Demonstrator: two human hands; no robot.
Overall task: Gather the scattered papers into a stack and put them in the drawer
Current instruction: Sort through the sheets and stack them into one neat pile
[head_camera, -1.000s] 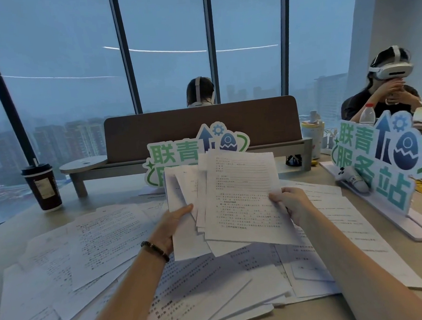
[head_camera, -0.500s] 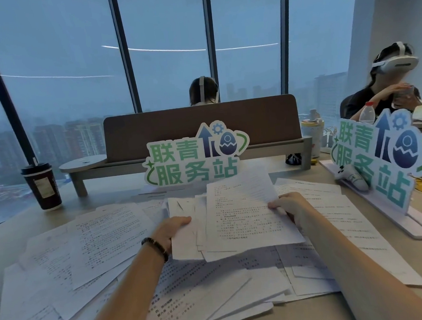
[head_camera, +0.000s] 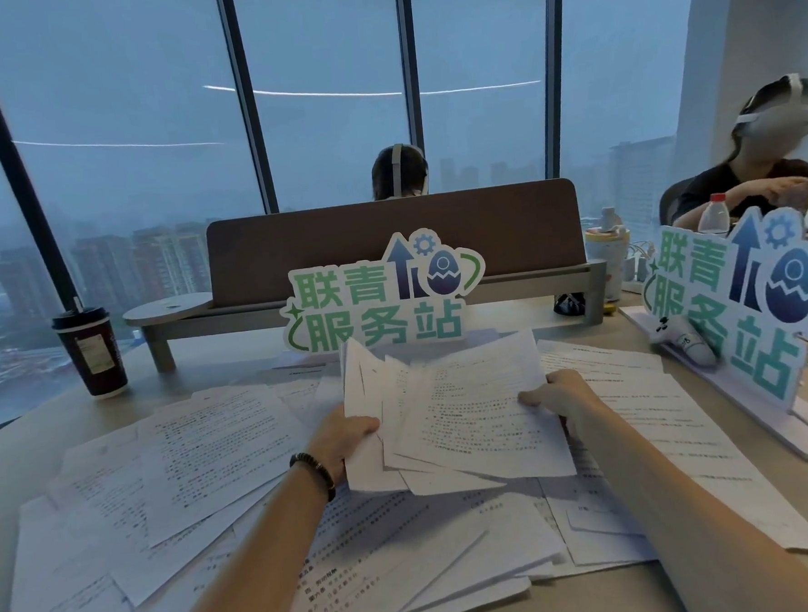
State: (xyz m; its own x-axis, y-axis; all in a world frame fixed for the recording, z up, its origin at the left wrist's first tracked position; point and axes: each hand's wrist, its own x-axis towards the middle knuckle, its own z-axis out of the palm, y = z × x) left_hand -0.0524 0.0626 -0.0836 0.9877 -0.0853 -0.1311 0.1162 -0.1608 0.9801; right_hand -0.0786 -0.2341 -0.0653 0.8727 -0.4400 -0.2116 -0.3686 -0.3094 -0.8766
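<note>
Above the middle of the desk [head_camera: 234, 349] we hold a loose bundle of papers [head_camera: 451, 416], lifted clear of the sheets below and tilted toward us. Our left hand [head_camera: 344, 444] grips the bundle's left edge, thumb on top and fingers curled beneath; a dark beaded bracelet [head_camera: 313, 467] sits on that wrist. Our right hand [head_camera: 556, 393] grips the right edge, thumb lying over the printed top sheet. The bundle is uneven: sheets fan out at the top left and their lower corners poke out at different angles.

Under and around the bundle, scattered papers [head_camera: 204, 469] cover most of the desk in overlapping layers, spreading left, toward us and right beneath our right forearm. We can see no drawer.

Behind the bundle stands a green and blue cut-out sign [head_camera: 378, 302] with Chinese characters, and a second sign [head_camera: 742, 294] of the same design stands on a white base at the right. A dark paper cup [head_camera: 92, 353] with a black lid stands on the far left of the desk. A brown partition [head_camera: 393, 240] rises on a grey stand at the back; a person's head with a headband shows above it. At far right another person wearing a white headset sits near a plastic bottle [head_camera: 713, 213] with a red cap. Tall windows behind show hazy towers.
</note>
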